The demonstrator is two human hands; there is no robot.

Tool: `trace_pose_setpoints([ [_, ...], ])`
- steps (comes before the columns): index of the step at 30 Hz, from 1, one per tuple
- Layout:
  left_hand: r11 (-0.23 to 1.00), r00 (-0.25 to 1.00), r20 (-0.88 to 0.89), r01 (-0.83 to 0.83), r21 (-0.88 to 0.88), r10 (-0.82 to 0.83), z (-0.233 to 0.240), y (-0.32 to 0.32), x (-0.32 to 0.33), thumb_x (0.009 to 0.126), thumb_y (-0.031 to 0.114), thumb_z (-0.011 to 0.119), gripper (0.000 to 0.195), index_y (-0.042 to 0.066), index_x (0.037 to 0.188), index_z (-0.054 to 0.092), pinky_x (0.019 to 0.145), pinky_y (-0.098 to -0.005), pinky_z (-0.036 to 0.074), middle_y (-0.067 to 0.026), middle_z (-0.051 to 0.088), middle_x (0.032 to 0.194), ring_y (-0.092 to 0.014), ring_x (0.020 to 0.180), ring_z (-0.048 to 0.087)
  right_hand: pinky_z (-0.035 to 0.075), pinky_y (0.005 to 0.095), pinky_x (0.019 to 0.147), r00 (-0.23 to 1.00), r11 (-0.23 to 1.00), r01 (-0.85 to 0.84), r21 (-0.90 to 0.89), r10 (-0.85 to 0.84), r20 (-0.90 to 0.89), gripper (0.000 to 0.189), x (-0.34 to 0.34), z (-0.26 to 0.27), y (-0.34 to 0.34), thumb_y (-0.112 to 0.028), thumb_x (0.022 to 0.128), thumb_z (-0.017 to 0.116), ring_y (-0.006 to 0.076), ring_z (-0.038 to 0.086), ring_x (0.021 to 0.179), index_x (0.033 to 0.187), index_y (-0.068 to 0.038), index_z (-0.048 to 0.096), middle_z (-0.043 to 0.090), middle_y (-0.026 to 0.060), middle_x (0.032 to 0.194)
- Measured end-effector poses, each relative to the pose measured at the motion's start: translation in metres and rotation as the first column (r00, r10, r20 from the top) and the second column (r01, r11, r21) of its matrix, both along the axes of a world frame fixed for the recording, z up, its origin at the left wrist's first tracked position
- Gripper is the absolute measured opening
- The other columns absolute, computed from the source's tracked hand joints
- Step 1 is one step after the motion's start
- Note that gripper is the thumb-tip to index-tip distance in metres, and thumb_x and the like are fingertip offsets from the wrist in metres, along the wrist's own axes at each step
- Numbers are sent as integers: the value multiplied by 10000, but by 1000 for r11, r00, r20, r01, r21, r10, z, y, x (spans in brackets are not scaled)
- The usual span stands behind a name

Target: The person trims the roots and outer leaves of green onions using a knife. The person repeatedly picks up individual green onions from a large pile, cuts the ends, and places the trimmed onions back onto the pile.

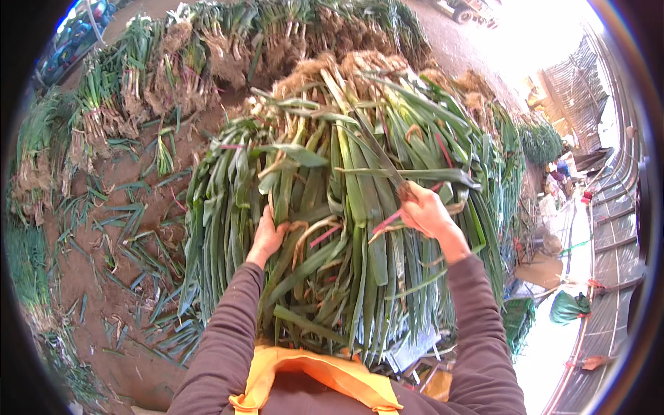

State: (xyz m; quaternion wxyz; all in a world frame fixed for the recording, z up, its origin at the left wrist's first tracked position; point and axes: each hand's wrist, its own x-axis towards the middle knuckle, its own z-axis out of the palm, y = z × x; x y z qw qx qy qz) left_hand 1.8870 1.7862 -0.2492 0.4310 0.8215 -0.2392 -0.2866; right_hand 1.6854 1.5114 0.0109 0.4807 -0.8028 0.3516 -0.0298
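Note:
A large heap of leeks or big green onions (358, 207) lies before me, roots at the far end and long green leaves hanging toward me. My right hand (428, 210) grips the dark handle of a knife (381, 150). Its long narrow blade points up and left, lying over the stalks. Among the leaves on the left side of the heap is my left hand (267, 236), thumb on one side and fingers partly hidden, holding some leaves. Pink strips (325, 236) show between the leaves, one beside my right hand. Brown, withered leaves (311, 228) hang near my left hand.
More leek bundles (135, 78) with earthy roots stand along the far side and left. Cut leaves (129, 223) litter the dirt floor (140, 332). A green bag (569, 306) sits at right, near a framed sheet wall (614, 233). A vehicle wheel (463, 15) shows far off.

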Motion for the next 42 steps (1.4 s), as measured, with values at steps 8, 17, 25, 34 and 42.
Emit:
trace_pose_setpoints([
  [8, 1000, 998, 61, -29, -4, 29, -7, 1, 2, 857, 328, 712, 883, -27, 1499, 221, 994, -439, 432, -307, 494, 1314, -439, 1211, 502, 410, 177, 496, 920, 955, 283, -85, -245, 305, 396, -111, 83, 103, 32, 951, 462, 46, 540, 607, 1346, 9, 484, 617, 13, 807],
  [17, 999, 996, 94, -11, 41, 7, -8, 16, -3, 903, 316, 668, 815, -63, 1485, 241, 985, -421, 446, -318, 539, 1291, -431, 1192, 538, 429, 212, 459, 861, 846, 504, 171, -508, -22, 463, -283, 43, 248, 93, 897, 471, 65, 524, 549, 1356, 32, 483, 609, 43, 761],
  [25, 995, 999, 40, 4, 101, -8, 10, 8, 5, 892, 285, 662, 812, -66, 1483, 230, 1028, -421, 419, -301, 490, 1377, -412, 1267, 497, 445, 232, 506, 866, 818, 464, 340, -500, 22, 515, -337, 9, 266, 101, 871, 522, 80, 541, 593, 1378, 19, 484, 610, 21, 761],
  [34, 858, 927, 366, 249, -449, -77, 200, -168, -101, 823, 211, 740, 655, -44, 1360, 466, 1098, -416, 365, -257, 497, 1370, -359, 1301, 461, 460, 192, 525, 748, 786, 576, 223, -617, 245, 352, -286, 119, 180, 64, 902, 480, 67, 584, 664, 1249, 41, 534, 673, 77, 901],
  [42, 798, 577, 693, 603, -4, -433, 219, -262, -226, 642, 117, 744, 556, 165, 1177, 599, 954, -480, 438, -109, 514, 1151, -367, 1146, 452, 504, 228, 662, 908, 853, 419, -312, -384, 168, 499, -336, 81, 38, 64, 853, 532, 74, 581, 725, 1351, 73, 501, 664, 47, 875],
])
